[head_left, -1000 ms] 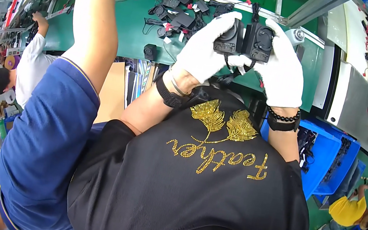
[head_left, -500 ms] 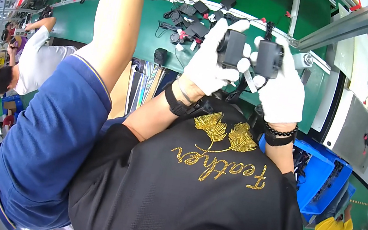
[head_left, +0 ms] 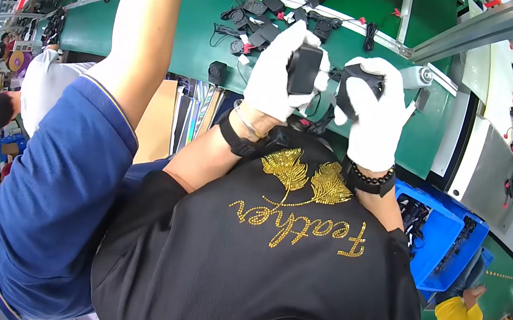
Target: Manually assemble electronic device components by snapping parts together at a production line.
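Note:
Both my hands wear white gloves and are raised over the green table. My left hand [head_left: 272, 74] is closed around a black box-shaped device [head_left: 305, 70], its flat face toward me and fingertips on its right edge. My right hand [head_left: 377, 129] grips a second black box-shaped device [head_left: 352, 89], which is tilted, with thumb and fingers across it. A narrow gap separates the two devices. Dark cable shows between and below them. Further back lies a heap of black devices with cables [head_left: 256, 21], and a small black cube-shaped unit [head_left: 217, 73] rests left of my left hand.
A co-worker's bare arm [head_left: 146, 26] and blue sleeve [head_left: 78, 150] reach across on my left. A white cylindrical container [head_left: 415, 77] stands beyond my right hand. Blue bins [head_left: 440, 258] with black parts are at the lower right. A metal frame post [head_left: 481, 35] slants at the upper right.
My right hand has turned its device from upright to tilted and wrapped its fingers over it. The pale strip between my hands no longer shows there. The whole view has shifted slightly.

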### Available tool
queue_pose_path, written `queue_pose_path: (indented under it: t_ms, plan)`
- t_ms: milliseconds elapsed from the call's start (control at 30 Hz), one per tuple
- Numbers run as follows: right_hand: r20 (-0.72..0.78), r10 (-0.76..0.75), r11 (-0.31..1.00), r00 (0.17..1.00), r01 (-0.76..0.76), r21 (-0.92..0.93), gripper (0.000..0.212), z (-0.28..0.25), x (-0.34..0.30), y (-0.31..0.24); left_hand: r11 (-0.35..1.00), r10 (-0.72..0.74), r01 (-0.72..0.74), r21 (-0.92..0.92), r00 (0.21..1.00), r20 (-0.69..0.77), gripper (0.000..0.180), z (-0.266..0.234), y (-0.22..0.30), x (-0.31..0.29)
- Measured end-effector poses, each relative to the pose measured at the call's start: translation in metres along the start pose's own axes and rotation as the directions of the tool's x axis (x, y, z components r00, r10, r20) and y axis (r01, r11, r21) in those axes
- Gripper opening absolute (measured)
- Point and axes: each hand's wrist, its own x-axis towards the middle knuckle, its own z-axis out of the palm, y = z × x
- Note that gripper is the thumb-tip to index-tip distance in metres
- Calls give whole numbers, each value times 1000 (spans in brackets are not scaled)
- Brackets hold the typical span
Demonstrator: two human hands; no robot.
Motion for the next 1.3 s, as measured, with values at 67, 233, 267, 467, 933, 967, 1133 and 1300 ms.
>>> queue_pose_path:
  t_ms: [67, 233, 267, 467, 933, 967, 1133, 1300]
  plan:
    - [-11, 74, 972, 997, -70, 225, 22, 0, 0, -3, 999, -24, 26, -39, 998, 55, 34, -1, 0, 0]
    - [-103, 102, 836, 989, -29, 548, 18, -3, 2, -6, 999, 34, -34, 11, 999, 42, 45, 3, -9, -5]
    - [-70, 44, 895, 997, -8, 446, 21, -7, 4, -7, 998, 61, -62, 9, 996, 63, 49, 4, -9, -7]
    - [-19, -234, 970, 972, 235, 58, 40, -2, 3, 8, 835, 236, -303, 459, 951, 197, 60, 9, -13, -17]
    - [-64, -468, 774, 881, 374, -511, 80, 26, -18, 10, 300, 603, -694, 654, 669, 434, 50, 16, -43, -13]
    - [-74, -467, 775, 881, 368, -514, 80, 24, -20, 16, 303, 595, -695, 652, 672, 440, 50, 16, -46, -13]
    - [-95, -270, 948, 958, 247, -201, 67, -2, -16, 55, -33, 411, -697, 716, 643, 646, 55, 22, -54, -5]
    - [128, 88, 52, 988, -132, 990, 63, -30, -12, 39, 120, 193, -598, 792, 797, 572, 36, 43, -7, -25]
